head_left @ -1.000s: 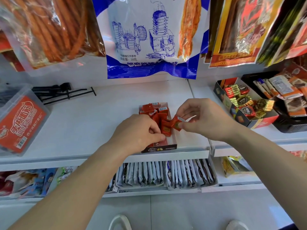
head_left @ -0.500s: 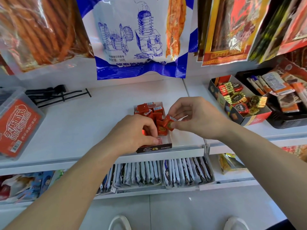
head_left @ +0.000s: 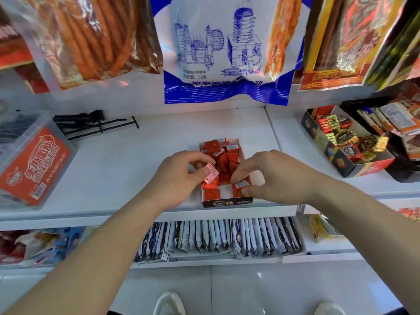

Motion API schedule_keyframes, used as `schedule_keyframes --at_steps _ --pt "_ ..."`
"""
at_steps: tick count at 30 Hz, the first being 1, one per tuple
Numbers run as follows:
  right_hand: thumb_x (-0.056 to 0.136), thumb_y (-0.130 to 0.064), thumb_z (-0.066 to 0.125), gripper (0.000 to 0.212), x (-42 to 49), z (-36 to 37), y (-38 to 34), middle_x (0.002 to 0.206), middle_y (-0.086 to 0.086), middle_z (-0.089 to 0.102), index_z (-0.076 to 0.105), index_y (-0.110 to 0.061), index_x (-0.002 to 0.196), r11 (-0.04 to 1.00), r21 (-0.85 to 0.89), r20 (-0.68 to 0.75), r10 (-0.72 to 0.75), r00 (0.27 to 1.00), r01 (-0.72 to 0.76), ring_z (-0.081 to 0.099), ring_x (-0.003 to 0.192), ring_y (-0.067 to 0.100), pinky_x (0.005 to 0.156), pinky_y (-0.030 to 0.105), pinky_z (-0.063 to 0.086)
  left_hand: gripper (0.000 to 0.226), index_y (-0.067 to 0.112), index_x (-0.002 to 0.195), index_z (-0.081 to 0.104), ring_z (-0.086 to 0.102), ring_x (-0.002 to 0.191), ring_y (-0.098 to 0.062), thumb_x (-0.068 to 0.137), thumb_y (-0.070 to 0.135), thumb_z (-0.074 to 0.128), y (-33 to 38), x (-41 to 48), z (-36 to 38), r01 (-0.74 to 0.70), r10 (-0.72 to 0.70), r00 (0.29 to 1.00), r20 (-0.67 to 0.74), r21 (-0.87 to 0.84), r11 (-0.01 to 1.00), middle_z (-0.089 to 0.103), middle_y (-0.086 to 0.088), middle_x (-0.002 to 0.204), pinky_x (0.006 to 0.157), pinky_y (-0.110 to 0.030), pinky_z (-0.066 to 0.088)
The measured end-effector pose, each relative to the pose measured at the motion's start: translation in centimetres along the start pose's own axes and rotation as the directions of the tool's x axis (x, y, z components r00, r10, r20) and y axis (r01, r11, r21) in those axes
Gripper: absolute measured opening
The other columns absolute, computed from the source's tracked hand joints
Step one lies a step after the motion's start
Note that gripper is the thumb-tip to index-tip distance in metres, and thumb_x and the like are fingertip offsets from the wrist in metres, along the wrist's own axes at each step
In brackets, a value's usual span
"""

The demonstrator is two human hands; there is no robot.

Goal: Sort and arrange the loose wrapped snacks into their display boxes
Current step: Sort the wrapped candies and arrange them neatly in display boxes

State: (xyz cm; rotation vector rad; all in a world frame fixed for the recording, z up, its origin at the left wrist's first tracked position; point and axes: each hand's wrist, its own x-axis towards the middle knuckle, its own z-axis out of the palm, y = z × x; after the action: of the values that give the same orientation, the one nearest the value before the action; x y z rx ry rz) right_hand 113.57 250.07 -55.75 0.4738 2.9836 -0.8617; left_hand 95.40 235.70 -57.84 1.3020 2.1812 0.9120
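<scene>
A small open display box (head_left: 227, 203) with a dark front wall stands at the front edge of a white shelf (head_left: 118, 169). It holds several red wrapped snacks (head_left: 223, 159), piled loosely at the back and laid flat at the front. My left hand (head_left: 179, 178) pinches one shiny red snack (head_left: 211, 175) over the box's left side. My right hand (head_left: 272, 176) presses a red snack with a barcode label (head_left: 240, 188) down into the box's front right corner.
A second display box (head_left: 368, 168) with gold and red wrapped sweets stands to the right, beside a black tray (head_left: 406, 173). A clear tub with a red label (head_left: 31, 164) and black hooks (head_left: 95, 123) lie left. Large snack bags (head_left: 225, 48) hang overhead.
My right hand has lowered its red snack from above the box down into the front right corner. My left hand has lifted a shiny red snack at the box's left side.
</scene>
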Motion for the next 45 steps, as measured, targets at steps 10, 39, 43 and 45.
schedule_keyframes --at_steps 10,39,43,45 --pt "0.094 -0.032 0.054 0.031 0.1 0.6 0.1 0.114 -0.016 0.061 0.067 -0.041 0.121 0.961 -0.275 -0.042 -0.049 0.998 0.035 0.046 0.106 0.017 0.095 0.041 0.04 0.016 0.032 0.104 0.074 0.058 0.069 -0.002 0.091 0.024 0.068 0.1 -0.2 -0.4 -0.006 -0.002 0.996 -0.089 -0.089 0.996 0.064 0.01 0.089 0.07 -0.026 0.048" --pt "0.086 -0.019 0.074 0.019 -0.1 -0.4 1.4 0.082 0.01 0.076 0.072 -0.015 0.105 0.712 0.701 -0.171 0.221 0.96 -0.039 0.074 0.076 0.024 0.077 0.036 0.06 0.018 0.037 0.104 0.069 0.05 0.096 -0.011 0.088 0.045 0.066 1.1 0.6 -0.2 0.032 -0.037 0.999 0.007 0.345 0.938 0.053 0.008 0.103 0.084 -0.032 0.042" --pt "0.092 -0.015 0.067 0.009 -0.4 -0.6 1.4 0.088 0.004 0.074 0.073 -0.013 0.099 0.711 0.702 -0.19 0.23 0.954 -0.031 0.072 0.076 0.024 0.077 0.038 0.061 0.016 0.037 0.105 0.07 0.051 0.098 -0.012 0.09 0.042 0.065 1.1 0.7 -0.2 0.01 -0.027 0.999 0.042 0.372 0.928 0.053 0.007 0.103 0.084 -0.03 0.04" --pt "0.093 -0.011 0.066 0.009 -0.5 -0.6 1.3 0.086 0.005 0.072 0.071 -0.016 0.099 0.734 0.679 -0.207 0.233 0.95 -0.032 0.072 0.074 0.023 0.074 0.038 0.062 0.007 0.038 0.097 0.067 0.05 0.093 -0.009 0.09 0.037 0.066 1.4 0.5 -0.2 0.003 -0.018 0.999 0.039 0.353 0.936 0.052 0.009 0.103 0.081 -0.028 0.038"
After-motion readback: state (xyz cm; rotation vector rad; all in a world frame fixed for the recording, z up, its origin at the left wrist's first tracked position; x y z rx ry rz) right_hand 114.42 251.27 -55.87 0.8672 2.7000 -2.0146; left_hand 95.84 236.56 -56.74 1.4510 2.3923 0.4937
